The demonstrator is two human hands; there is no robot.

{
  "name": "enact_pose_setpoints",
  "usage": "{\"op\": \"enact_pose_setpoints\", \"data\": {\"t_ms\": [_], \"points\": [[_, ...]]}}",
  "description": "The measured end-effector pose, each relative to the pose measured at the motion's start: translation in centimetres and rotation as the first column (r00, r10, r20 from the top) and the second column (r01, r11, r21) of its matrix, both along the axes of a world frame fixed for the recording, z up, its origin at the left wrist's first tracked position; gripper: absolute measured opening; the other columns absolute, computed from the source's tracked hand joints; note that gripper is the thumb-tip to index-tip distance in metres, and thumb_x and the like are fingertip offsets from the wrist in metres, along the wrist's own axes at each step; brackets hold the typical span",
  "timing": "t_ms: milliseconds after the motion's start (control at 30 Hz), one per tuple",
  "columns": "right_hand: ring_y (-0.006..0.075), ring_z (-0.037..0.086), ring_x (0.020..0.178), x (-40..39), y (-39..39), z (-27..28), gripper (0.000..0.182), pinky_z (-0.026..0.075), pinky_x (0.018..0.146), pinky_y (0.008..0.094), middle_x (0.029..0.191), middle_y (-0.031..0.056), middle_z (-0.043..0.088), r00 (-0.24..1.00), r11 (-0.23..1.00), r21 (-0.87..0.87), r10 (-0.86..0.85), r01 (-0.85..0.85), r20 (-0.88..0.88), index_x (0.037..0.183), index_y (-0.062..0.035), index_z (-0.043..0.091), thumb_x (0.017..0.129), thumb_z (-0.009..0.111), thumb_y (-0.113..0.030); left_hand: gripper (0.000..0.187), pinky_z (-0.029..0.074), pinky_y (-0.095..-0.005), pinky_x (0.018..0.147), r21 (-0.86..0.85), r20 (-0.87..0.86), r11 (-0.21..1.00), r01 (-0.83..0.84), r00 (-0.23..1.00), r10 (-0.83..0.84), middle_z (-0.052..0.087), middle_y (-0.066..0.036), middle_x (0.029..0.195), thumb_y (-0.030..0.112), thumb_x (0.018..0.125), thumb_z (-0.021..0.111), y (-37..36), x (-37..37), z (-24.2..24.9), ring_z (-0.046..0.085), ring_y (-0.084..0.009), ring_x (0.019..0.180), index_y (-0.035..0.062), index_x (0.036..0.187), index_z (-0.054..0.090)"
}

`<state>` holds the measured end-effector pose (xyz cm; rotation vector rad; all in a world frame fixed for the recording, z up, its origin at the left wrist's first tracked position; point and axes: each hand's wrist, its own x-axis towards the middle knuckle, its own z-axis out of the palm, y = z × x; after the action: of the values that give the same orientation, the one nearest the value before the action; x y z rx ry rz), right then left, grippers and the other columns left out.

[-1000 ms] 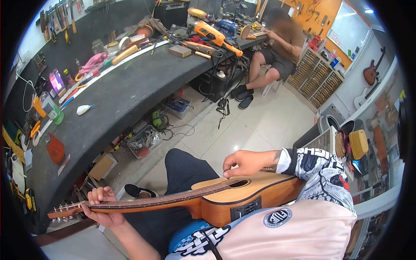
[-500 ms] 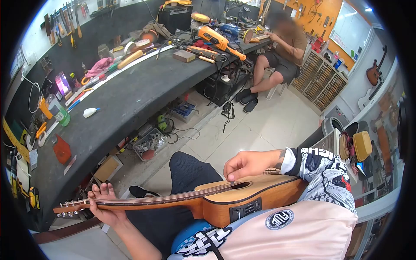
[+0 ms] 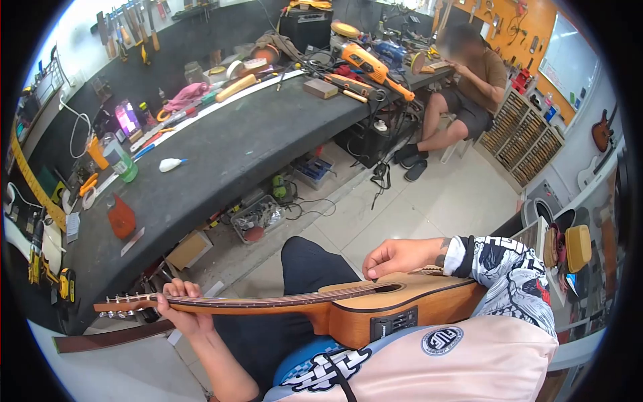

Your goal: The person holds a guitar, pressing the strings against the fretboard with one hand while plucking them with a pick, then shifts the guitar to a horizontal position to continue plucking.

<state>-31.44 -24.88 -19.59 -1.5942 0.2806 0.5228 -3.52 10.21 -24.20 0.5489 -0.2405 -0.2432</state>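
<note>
Workshop, long dark curved workbench (image 3: pixel 221 144) at eleven o'clock: small honey-brown acoustic guitar (image 3: pixel 362 305) across the seated person's lap, left hand (image 3: pixel 182 311) curled around its neck, right hand (image 3: pixel 396 258) pinched over the strings; risk, headstock knocking the nearby bench edge.

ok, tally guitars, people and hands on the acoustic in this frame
Acoustic guitar: 1, across the wearer's lap
Electric guitars on the far wall: 1 clear; a pale one below it is too cut off to count
People: 2, the wearer and a seated co-worker
Hands on the acoustic: 2, left hand, right hand
Total: 6
</note>
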Motion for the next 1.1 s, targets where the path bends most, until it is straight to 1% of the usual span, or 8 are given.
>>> {"op": "enact_pose_setpoints", "data": {"t_ms": [67,200,233,333,433,700,867,1100], "points": [[0.0063,0.057,0.083,0.1,-0.6,-1.9,0.029,0.048,0.077,0.0266,0.09,-0.0022,0.068,0.994,1.0,0.005,0.013,-0.013,-0.112,0.106,-0.0041,0.07,0.096,0.064,-0.031,0.037,0.04,-0.0294,0.061,-0.011,0.02,1.0,0.0,1.0,0.001,0.038,-0.003,0.076,0.041,0.095,0.054,0.1,0.0,-0.3,0.044,-0.0172,0.063,0.0098,0.08,0.039],[0.0194,0.064,0.083,-1.0,-1.2,-3.8,0.028,0.05,0.08,0.0335,0.088,0.0074,0.069,0.991,0.692,-0.716,0.133,-0.09,0.004,0.101,-0.0033,0.071,0.093,0.065,-0.03,0.038,0.037,-0.0301,0.065,-0.059,0.101,0.997,0.05,0.994,-0.044,0.036,-0.002,0.075,0.042,0.096,0.054,-0.4,0.1,-0.8,0.044,-0.0151,0.063,0.0115,0.078,0.038],[0.0268,0.065,0.087,-0.6,-0.6,-2.5,0.024,0.05,0.083,0.0369,0.092,0.0121,0.069,0.995,0.718,-0.693,0.103,-0.065,0.014,0.097,-0.0026,0.071,0.091,0.067,-0.026,0.038,0.037,-0.03,0.066,-0.063,0.111,0.995,0.072,0.992,-0.065,0.036,-0.002,0.075,0.041,0.096,0.055,-0.5,0.2,-0.8,0.044,-0.015,0.063,0.0116,0.078,0.039],[0.0205,0.063,0.09,0.1,0.2,1.2,0.021,0.049,0.085,0.0332,0.096,0.0085,0.068,0.935,0.871,-0.476,0.262,-0.122,0.239,0.094,-0.0011,0.069,0.093,0.066,-0.022,0.039,0.037,-0.0302,0.066,-0.055,0.122,0.996,0.071,0.99,-0.064,0.036,-0.001,0.074,0.042,0.095,0.055,-0.7,0.5,-0.7,0.044,-0.015,0.063,0.0116,0.078,0.039],[0.014,0.06,0.091,0.3,0.6,3.2,0.018,0.048,0.085,0.0297,0.098,0.0049,0.067,0.993,0.998,-0.05,0.028,-0.022,0.117,0.093,0.0005,0.067,0.094,0.065,-0.018,0.038,0.037,-0.031,0.064,-0.071,0.116,0.995,0.071,0.991,-0.062,0.037,-0.001,0.074,0.042,0.094,0.057,-0.9,0.6,-0.8,0.044,-0.0157,0.063,0.0118,0.078,0.039],[0.0104,0.058,0.091,0.4,1.1,0.6,0.015,0.048,0.084,0.0273,0.096,0.004,0.067,0.99,0.976,-0.216,-0.037,0.007,-0.134,0.094,0.0009,0.067,0.096,0.063,-0.014,0.03,0.042,-0.0327,0.067,-0.133,0.055,0.981,0.139,0.99,-0.133,0.043,-0.003,0.089,0.041,0.095,0.048,0.0,0.0,-0.6,0.046,-0.017,0.072,0.0113,0.09,0.044],[0.0122,0.059,0.092,0.7,1.1,1.6,0.012,0.048,0.085,0.028,0.101,0.0065,0.066,0.998,0.996,-0.075,0.041,-0.044,-0.037,0.093,0.0024,0.066,0.094,0.063,-0.009,0.05,0.04,-0.0302,0.065,-0.08,0.04,0.995,0.068,0.997,-0.065,0.06,-0.007,0.078,0.045,0.095,0.045,0.5,-0.2,-0.8,0.048,-0.0158,0.068,0.0077,0.127,0.054],[0.012,0.059,0.09,0.3,1.1,-0.8,0.012,0.048,0.082,0.0272,0.094,0.004,0.066,0.975,0.946,-0.322,-0.11,0.042,-0.195,0.089,0.0021,0.067,0.092,0.065,-0.01,0.043,0.038,-0.0286,0.06,-0.13,0.158,0.983,0.128,0.982,-0.107,0.063,-0.01,0.067,0.045,0.098,0.045,0.5,0.5,-1.6,0.049,-0.0157,0.066,0.0065,0.094,0.063]]}}
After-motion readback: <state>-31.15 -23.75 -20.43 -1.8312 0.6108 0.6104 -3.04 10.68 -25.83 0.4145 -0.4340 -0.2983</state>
